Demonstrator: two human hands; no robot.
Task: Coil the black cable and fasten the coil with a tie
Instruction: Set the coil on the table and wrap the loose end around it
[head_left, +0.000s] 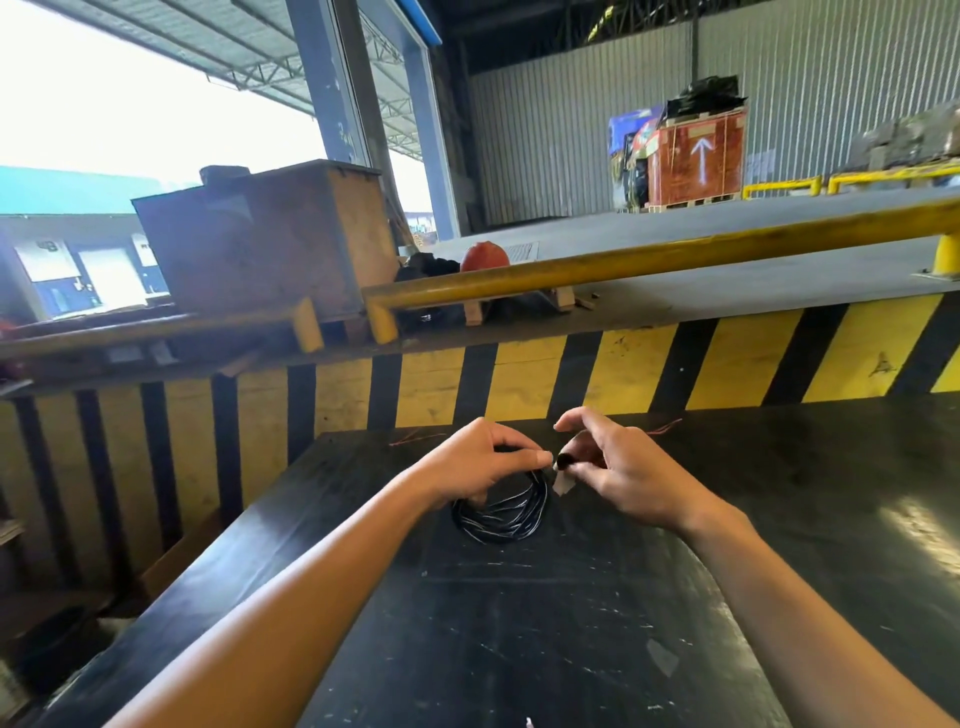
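Both forearms reach over the black table (571, 649) to the black cable (501, 512), already coiled flat on it; the left hand (480, 457) pinches the coil's far edge, the right hand (618, 470) just beside it pinches a small dark piece, so I judge fastening remains.

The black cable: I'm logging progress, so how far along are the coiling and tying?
Coiling looks done: the black cable lies in a round bundle on the black table. In hand: the left hand pinches the coil's top, the right hand holds a small black end piece beside it. Left: no tie visibly fastened around the coil.
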